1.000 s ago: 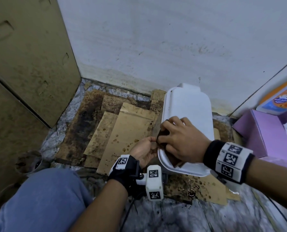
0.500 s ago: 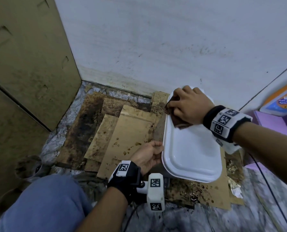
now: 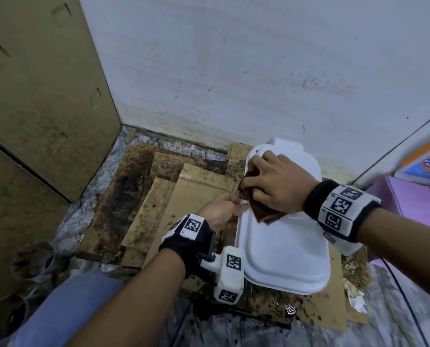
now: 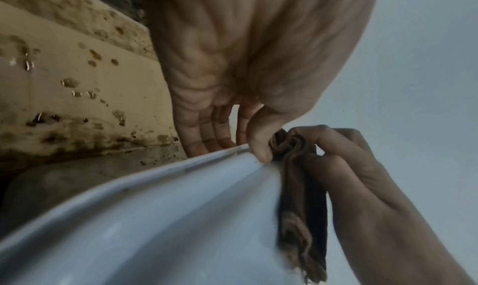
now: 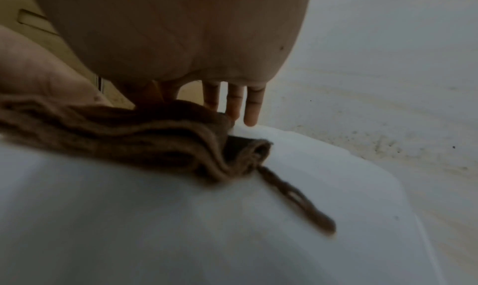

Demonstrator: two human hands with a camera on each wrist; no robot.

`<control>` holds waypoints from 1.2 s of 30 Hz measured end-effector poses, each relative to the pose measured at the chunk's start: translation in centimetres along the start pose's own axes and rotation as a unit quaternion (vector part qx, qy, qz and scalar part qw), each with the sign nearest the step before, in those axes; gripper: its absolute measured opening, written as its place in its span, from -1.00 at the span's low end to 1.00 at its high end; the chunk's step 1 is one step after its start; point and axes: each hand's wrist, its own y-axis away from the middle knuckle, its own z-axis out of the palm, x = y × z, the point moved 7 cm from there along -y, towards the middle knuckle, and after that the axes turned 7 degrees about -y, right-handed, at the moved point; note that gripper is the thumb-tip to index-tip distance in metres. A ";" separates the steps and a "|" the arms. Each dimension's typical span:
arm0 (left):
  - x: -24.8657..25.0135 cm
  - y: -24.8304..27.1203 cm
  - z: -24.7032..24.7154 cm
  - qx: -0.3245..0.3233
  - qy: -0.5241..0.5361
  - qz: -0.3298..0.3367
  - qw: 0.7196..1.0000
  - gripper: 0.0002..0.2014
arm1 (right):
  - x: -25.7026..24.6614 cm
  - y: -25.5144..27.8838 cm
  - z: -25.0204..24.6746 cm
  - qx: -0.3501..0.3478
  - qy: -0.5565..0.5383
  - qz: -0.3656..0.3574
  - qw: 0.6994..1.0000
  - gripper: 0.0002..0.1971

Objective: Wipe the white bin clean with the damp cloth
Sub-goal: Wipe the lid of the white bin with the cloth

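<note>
White bin (image 3: 284,251) is lying on stained cardboard (image 3: 196,196) by the wall, its long axis running away from the person. Right hand (image 3: 274,189) is pressing the folded brown cloth (image 3: 264,214) onto its far-left part, fingers curled over it. Left hand (image 3: 219,214) is pinching the near left rim, steadying it.

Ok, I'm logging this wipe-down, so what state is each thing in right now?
white bin: on the stained cardboard, glossy top face up
brown cloth: folded, pressed on the bin
right hand: presses the cloth
left hand: holds the bin's edge
cardboard: flat, stained, spotted with drops
</note>
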 end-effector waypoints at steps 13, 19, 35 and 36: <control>-1.6 -1.5 -0.6 0.010 0.025 -0.011 1.000 -0.86 | 3.7 -2.5 0.2 -0.015 -0.024 0.060 0.998 -0.52; -1.8 -1.2 -0.2 0.007 0.063 -0.015 0.998 -0.90 | 1.1 0.3 0.7 0.010 -0.015 0.017 1.000 -0.62; -1.4 -0.7 -0.3 0.001 0.077 -0.008 0.997 -0.83 | 2.3 2.1 2.0 -0.019 -0.105 0.064 0.992 -0.48; -1.4 -0.7 -0.3 -0.001 0.077 -0.008 0.997 -0.83 | 2.4 1.9 1.9 -0.021 -0.111 0.066 0.991 -0.47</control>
